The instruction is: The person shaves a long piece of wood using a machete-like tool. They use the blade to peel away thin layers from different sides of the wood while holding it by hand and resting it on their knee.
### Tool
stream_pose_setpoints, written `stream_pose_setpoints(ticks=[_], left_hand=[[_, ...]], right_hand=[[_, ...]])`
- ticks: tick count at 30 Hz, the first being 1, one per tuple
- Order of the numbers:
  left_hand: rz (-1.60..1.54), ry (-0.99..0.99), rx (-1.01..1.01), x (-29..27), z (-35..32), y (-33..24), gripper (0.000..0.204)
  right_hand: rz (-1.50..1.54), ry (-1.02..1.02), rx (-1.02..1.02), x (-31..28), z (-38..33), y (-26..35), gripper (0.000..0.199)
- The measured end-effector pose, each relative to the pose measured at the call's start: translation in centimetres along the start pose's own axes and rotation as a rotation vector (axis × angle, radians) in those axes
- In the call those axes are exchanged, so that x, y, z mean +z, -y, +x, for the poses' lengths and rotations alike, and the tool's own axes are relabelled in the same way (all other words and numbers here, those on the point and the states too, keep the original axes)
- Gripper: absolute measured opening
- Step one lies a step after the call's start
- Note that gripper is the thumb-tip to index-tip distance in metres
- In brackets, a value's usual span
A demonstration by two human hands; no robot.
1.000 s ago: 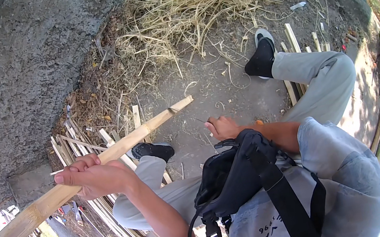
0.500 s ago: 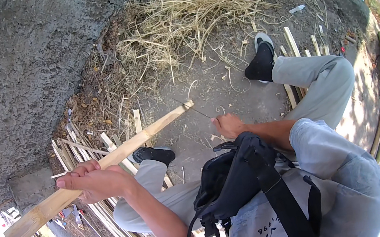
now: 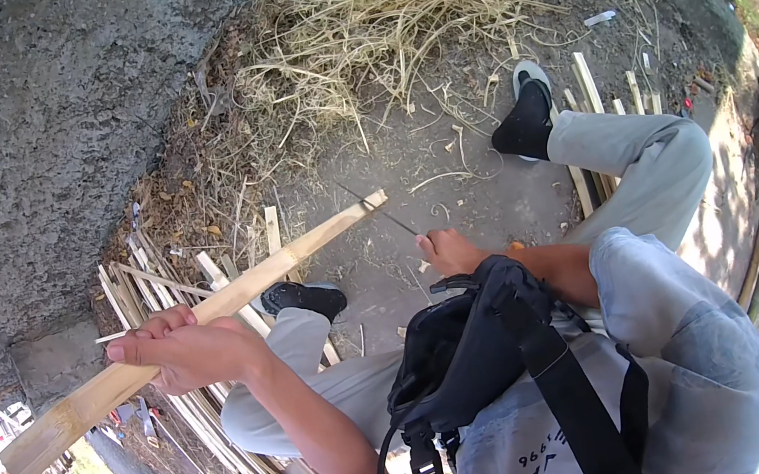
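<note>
A long split bamboo slat slants from the lower left up to the middle. My left hand is closed around its wider lower part, and a thin pale sliver shows by the fingers. In my right hand is a thin-bladed knife, its handle hidden in the closed fingers. The dark blade crosses the slat near the narrow far end and seems to touch it. A thin curled shaving lies on the ground just right of that end.
A heap of pale bamboo shavings lies ahead. Bundled slats lie by my left leg, and more slats stand by my right leg. A rough concrete block rises at left. A black waist bag hangs before me.
The knife and my right hand have shifted slightly left along the slat's far end. A curled shaving that stood near the tip now lies to its right. My left hand keeps its grip.
</note>
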State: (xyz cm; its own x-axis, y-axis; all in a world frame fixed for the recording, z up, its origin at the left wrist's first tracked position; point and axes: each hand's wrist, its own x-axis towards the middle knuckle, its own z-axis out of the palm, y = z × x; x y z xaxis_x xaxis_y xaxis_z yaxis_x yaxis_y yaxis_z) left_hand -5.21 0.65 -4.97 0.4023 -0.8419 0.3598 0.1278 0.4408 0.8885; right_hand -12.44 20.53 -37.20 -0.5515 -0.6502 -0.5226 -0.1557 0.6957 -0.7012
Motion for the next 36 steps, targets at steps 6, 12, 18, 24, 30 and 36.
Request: stream_pose_setpoints(ticks=[6,12,18,24,30,36], left_hand=[[-0.143,0.181,-0.093,-2.0,1.5,0.6,0.037],[-0.339,0.641,-0.153,-3.3,3.0,0.3,0.052],[-0.409,0.806,-0.138,-4.4,6.0,1.9,0.039],[-0.427,0.732,-0.107,-3.6,5.6,2.3,0.042],[-0.487,0.727,-0.064,-2.5,2.7,1.8,0.038],[-0.358,0.493,-0.076,-2.8,3.5,2.0,0.035]], right_hand=[[-0.102,0.031,0.062,-2.1,1.4,-1.3,0.054],[0.023,0.143,-0.208,-5.9,0.1,7.4,0.053],[0.097,0.219,-0.322,-7.8,-1.2,10.1,0.052],[-0.017,0.169,-0.44,-8.5,-2.7,10.6,0.048],[0.077,0.133,-0.295,-7.5,-2.7,9.0,0.045],[0.035,0.117,-0.383,-7.1,-4.3,11.7,0.045]])
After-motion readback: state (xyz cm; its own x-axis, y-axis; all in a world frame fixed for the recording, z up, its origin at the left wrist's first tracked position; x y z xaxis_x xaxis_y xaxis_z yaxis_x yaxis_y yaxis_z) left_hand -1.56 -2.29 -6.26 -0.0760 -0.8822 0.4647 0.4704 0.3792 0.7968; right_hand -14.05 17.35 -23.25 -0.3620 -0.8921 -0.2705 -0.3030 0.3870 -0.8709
